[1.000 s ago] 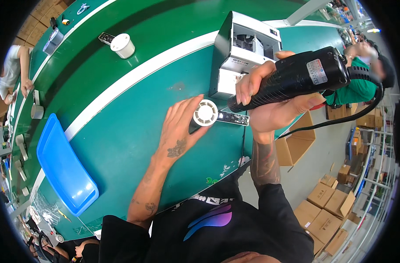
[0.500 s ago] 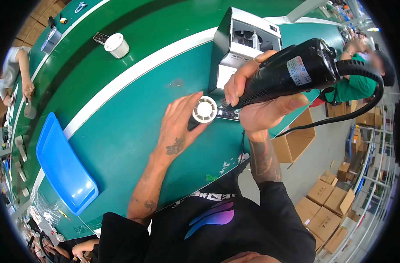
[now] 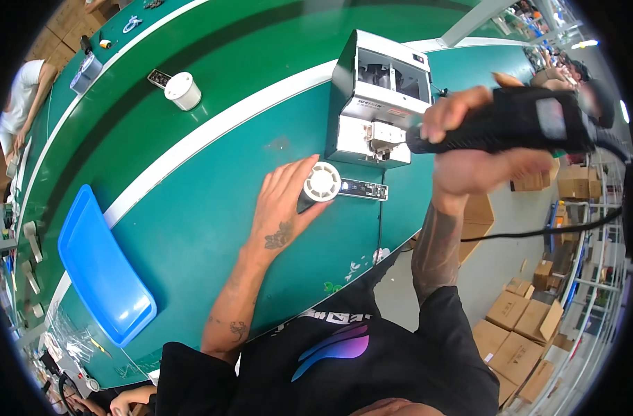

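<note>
My left hand is closed around the round head of a small device with a white slotted cap. Its narrow handle lies uncovered on the green bench, showing a circuit board with a small light lit. In my right hand is a black corded electric screwdriver, held nearly level and blurred by motion. The screwdriver's front end points left, at the front block of a silver-and-black screw feeder; whether they touch I cannot tell.
A blue tray lies on the bench to the left. Farther back, another white round-headed device rests on the green conveyor belt. The black cord trails right, above cardboard boxes. Other people work at the far left and right.
My right hand has carried the screwdriver right and away from the device, over to the feeder's front. The circuit board now shows fully. My left hand has kept its hold.
</note>
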`<action>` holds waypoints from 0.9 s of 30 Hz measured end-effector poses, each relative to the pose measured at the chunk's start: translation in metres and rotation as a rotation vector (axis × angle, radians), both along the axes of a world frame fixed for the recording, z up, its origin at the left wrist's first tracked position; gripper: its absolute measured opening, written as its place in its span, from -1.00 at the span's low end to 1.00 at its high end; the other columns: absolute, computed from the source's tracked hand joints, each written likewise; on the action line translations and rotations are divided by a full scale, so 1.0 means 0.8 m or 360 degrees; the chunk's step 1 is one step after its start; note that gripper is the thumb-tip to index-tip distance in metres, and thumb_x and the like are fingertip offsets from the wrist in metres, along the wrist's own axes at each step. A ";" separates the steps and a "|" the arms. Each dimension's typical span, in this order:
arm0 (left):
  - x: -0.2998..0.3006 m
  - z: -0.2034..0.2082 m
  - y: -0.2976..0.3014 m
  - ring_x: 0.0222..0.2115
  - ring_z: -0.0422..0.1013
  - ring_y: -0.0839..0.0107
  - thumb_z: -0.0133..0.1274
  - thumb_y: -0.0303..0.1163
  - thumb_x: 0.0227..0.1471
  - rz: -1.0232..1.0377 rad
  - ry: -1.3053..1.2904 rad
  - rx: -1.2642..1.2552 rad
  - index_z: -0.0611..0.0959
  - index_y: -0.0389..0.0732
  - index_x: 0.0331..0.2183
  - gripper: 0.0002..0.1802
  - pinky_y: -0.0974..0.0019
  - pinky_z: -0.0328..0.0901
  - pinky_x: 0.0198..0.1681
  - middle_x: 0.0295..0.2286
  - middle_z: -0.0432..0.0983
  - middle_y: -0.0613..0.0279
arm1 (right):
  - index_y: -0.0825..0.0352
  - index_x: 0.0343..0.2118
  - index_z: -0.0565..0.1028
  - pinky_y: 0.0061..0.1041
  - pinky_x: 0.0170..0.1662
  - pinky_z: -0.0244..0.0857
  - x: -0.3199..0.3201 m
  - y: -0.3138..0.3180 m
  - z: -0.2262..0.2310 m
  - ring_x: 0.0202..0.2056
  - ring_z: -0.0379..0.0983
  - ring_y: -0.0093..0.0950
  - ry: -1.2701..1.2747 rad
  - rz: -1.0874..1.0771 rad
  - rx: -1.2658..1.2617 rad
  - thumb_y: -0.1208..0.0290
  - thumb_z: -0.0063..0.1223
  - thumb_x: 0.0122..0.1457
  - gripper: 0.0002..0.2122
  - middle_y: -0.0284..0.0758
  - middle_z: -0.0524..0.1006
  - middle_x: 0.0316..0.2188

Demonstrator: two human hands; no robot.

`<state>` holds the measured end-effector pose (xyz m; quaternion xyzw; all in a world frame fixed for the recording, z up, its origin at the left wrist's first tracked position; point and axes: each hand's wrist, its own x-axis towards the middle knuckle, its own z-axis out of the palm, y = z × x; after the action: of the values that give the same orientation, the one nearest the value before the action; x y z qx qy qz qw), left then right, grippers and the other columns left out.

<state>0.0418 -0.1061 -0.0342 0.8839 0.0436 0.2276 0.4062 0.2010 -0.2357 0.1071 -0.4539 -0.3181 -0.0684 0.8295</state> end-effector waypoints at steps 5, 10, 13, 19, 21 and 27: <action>-0.002 0.004 0.000 0.00 0.38 0.10 0.39 -0.35 -0.18 0.0009 0.0012 -0.0005 0.44 -0.21 0.13 -0.19 0.11 0.24 0.07 -0.01 0.47 0.05 | 0.38 -0.08 0.28 -0.49 -0.69 0.15 0.001 0.019 -0.013 -0.77 0.23 -0.48 -0.0107 -0.0255 -0.0487 -0.53 -0.48 0.11 -0.14 -0.27 0.34 -0.71; -0.002 0.003 0.002 0.02 0.36 0.10 0.38 -0.34 -0.16 -0.0002 0.0036 -0.0008 0.42 -0.20 0.15 -0.19 0.12 0.23 0.08 0.01 0.46 0.06 | 0.38 -0.06 0.28 -0.49 -0.70 0.15 -0.027 0.020 -0.017 -0.79 0.20 -0.48 0.0069 -0.0114 -0.0472 -0.55 -0.49 0.09 -0.12 -0.28 0.31 -0.72; -0.002 0.001 0.001 0.02 0.36 0.10 0.38 -0.33 -0.15 -0.0029 0.0022 -0.0041 0.41 -0.18 0.15 -0.18 0.13 0.23 0.08 0.02 0.45 0.06 | 0.34 -0.01 0.27 -0.47 -0.69 0.18 -0.049 0.015 -0.022 -0.78 0.21 -0.46 0.0278 0.0129 -0.0315 -0.58 -0.51 0.06 -0.09 -0.27 0.30 -0.71; -0.003 0.001 0.004 0.02 0.36 0.10 0.38 -0.32 -0.15 -0.0029 0.0008 -0.0024 0.41 -0.16 0.16 -0.18 0.13 0.24 0.07 0.02 0.45 0.08 | 0.33 0.01 0.25 -0.46 -0.68 0.20 -0.055 0.024 -0.037 -0.77 0.23 -0.45 0.0229 0.0199 -0.0400 -0.57 -0.50 0.07 -0.11 -0.25 0.32 -0.70; -0.003 0.000 0.004 0.02 0.36 0.10 0.38 -0.32 -0.16 -0.0034 0.0015 -0.0022 0.41 -0.16 0.16 -0.17 0.13 0.24 0.07 0.02 0.45 0.08 | 0.33 0.01 0.25 -0.46 -0.68 0.20 -0.054 0.024 -0.041 -0.76 0.23 -0.45 0.0237 0.0214 -0.0403 -0.56 -0.49 0.08 -0.11 -0.25 0.32 -0.69; -0.003 0.000 0.004 0.03 0.36 0.11 0.38 -0.33 -0.17 -0.0039 0.0007 -0.0024 0.42 -0.17 0.15 -0.18 0.13 0.24 0.07 0.02 0.45 0.08 | 0.29 0.01 0.25 -0.46 -0.67 0.18 -0.064 0.020 -0.050 -0.75 0.23 -0.45 0.0295 0.0185 -0.0507 -0.62 -0.43 -0.01 -0.08 -0.26 0.34 -0.66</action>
<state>0.0392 -0.1027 -0.0343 0.8819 0.0352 0.2202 0.4154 0.1496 -0.2199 0.0671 -0.5647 -0.2727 0.0729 0.7755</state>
